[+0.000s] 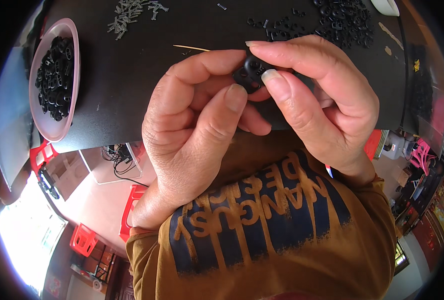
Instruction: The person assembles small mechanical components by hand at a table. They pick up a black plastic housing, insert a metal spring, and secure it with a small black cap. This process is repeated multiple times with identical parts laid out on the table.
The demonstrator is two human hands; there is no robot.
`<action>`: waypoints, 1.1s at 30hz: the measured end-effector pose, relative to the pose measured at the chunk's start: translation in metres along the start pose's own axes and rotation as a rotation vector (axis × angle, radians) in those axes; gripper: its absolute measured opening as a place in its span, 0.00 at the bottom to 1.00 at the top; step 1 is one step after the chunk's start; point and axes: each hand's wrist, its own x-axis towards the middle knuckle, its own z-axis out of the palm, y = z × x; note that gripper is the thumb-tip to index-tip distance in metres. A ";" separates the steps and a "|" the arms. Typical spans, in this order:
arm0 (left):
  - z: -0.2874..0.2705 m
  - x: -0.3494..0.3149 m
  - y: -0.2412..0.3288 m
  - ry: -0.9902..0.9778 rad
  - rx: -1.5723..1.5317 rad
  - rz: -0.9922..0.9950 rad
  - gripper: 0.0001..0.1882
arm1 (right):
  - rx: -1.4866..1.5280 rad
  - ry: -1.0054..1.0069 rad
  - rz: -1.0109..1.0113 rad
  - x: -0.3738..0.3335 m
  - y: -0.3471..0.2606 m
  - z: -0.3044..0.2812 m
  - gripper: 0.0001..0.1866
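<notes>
Between both hands, above the dark table, is a small black plastic cord lock (251, 74) with round holes in its face. My left hand (197, 110) pinches its left side between thumb and forefinger. From the right, the thumb and forefinger of my right hand (327, 95) close on its other edge. Fingertips cover part of its rim. Loose metal springs (128, 17) lie in a heap at the far left of the table. Small black plastic parts (344, 22) are piled at the far right, with several smaller ones (282, 30) scattered beside them.
A pink bowl (76, 100) full of black plastic pieces (56, 80) stands at the table's left edge. A thin wooden stick (191, 48) lies beyond my left hand. One spring (222, 6) sits apart at the far edge of view. Red stools (84, 240) stand on the floor.
</notes>
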 end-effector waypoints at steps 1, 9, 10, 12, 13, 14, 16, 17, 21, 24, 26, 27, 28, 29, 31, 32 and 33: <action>-0.001 0.000 -0.001 -0.016 0.007 0.015 0.16 | 0.000 -0.007 0.001 -0.001 0.000 0.000 0.13; -0.002 0.000 -0.007 -0.035 -0.019 0.080 0.20 | -0.026 -0.051 -0.011 -0.001 -0.001 0.003 0.20; -0.002 0.000 -0.008 -0.042 -0.042 0.077 0.20 | -0.034 -0.046 -0.019 -0.001 0.000 0.003 0.20; -0.005 -0.001 -0.008 -0.068 -0.105 0.050 0.20 | -0.042 -0.041 -0.039 0.000 0.003 0.004 0.20; -0.005 -0.001 -0.008 -0.071 -0.112 0.047 0.20 | -0.042 -0.041 -0.051 0.000 0.005 0.004 0.20; -0.006 -0.001 -0.009 -0.075 -0.120 0.043 0.19 | -0.039 -0.034 -0.055 -0.001 0.006 0.005 0.20; -0.007 -0.001 -0.010 -0.073 -0.119 0.058 0.19 | -0.033 -0.014 -0.056 -0.002 0.006 0.008 0.20; -0.006 0.000 -0.011 -0.067 -0.110 0.076 0.19 | -0.040 -0.008 -0.057 -0.002 0.006 0.009 0.19; -0.008 -0.001 -0.014 -0.087 -0.152 0.114 0.18 | -0.085 0.000 -0.092 -0.003 0.006 0.011 0.18; -0.007 -0.001 -0.016 -0.113 -0.199 0.172 0.17 | -0.100 0.002 -0.162 -0.003 0.010 0.013 0.17; -0.006 -0.002 -0.016 -0.126 -0.241 0.182 0.17 | -0.114 -0.001 -0.203 -0.003 0.013 0.013 0.17; -0.006 -0.003 -0.016 -0.125 -0.246 0.185 0.16 | -0.119 -0.002 -0.220 -0.004 0.014 0.013 0.17; -0.006 -0.003 -0.016 -0.124 -0.250 0.189 0.16 | -0.119 -0.002 -0.232 -0.004 0.015 0.013 0.17; -0.005 -0.003 -0.017 -0.117 -0.235 0.199 0.16 | -0.118 -0.004 -0.240 -0.004 0.015 0.013 0.17; -0.005 -0.004 -0.017 -0.112 -0.201 0.198 0.15 | -0.115 -0.010 -0.251 -0.005 0.015 0.013 0.17; -0.005 -0.004 -0.016 -0.114 -0.183 0.189 0.15 | -0.113 -0.014 -0.246 -0.006 0.015 0.013 0.16; -0.006 -0.004 -0.016 -0.116 -0.164 0.180 0.15 | -0.109 -0.018 -0.243 -0.006 0.014 0.012 0.16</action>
